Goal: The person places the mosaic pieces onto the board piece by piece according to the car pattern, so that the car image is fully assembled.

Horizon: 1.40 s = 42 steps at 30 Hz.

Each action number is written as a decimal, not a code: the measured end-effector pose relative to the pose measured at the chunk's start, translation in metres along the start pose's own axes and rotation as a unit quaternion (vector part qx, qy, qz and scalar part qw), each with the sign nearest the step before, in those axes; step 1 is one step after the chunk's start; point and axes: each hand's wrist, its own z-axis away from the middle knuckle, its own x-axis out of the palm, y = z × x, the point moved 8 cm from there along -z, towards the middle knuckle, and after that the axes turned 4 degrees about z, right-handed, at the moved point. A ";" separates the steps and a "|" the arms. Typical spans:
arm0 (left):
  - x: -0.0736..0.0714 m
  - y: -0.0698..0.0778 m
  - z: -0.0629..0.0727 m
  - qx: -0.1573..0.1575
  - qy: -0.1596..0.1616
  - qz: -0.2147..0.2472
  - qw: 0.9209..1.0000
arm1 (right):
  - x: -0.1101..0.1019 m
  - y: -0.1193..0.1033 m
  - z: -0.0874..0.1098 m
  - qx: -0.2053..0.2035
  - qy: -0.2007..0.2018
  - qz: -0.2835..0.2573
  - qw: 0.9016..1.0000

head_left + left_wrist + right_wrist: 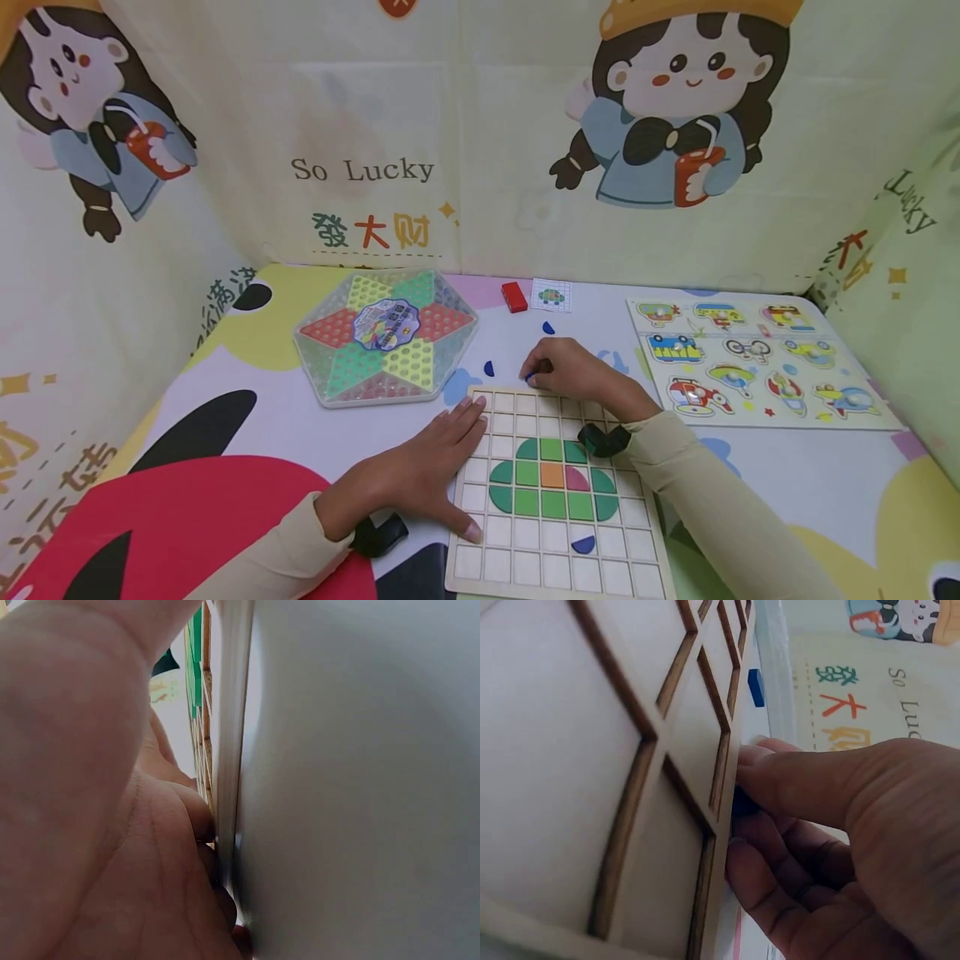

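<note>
A wooden grid board (498, 533) lies in front of me, bearing a pattern of green, orange and pink pieces around its middle. My left hand (427, 467) rests along the board's left edge, fingers straight and thumb over the frame. Just past the board's far edge, my right hand (566, 371) pinches a dark blue piece (742, 802) between thumb and fingers, which hide most of it. A blue half-round piece (582, 545) lies on the board's near part. Two more blue pieces (489, 367) (548, 328) lie on the table beyond the board.
A hexagonal Chinese checkers board (345, 375) lies at the back left. At the right is a vehicle puzzle board (765, 367). A red block (514, 297) and a small pattern card (551, 295) lie near the back wall (495, 225).
</note>
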 end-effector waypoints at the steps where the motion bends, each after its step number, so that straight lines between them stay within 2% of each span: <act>1: 0.000 0.000 0.000 0.000 0.000 0.000 1.000 | -0.001 0.000 0.001 0.006 0.002 -0.002 1.000; 5: 0.000 -0.001 0.000 0.002 0.000 0.002 1.000 | -0.004 0.002 0.005 0.015 0.010 -0.008 1.000; 15: -0.002 -0.002 0.002 -0.002 0.002 0.003 1.000 | -0.021 -0.005 0.019 -0.039 0.038 -0.021 0.998; 22: 0.000 -0.003 0.002 -0.001 0.002 0.011 1.000 | -0.018 -0.005 0.034 -0.040 0.016 -0.038 0.998; 33: 0.001 -0.002 0.001 0.000 0.005 0.007 1.000 | -0.016 -0.011 0.060 -0.076 0.003 -0.035 0.996; 42: 0.001 -0.001 0.001 0.005 0.009 0.004 1.000 | -0.010 -0.014 0.083 -0.086 -0.014 -0.074 0.993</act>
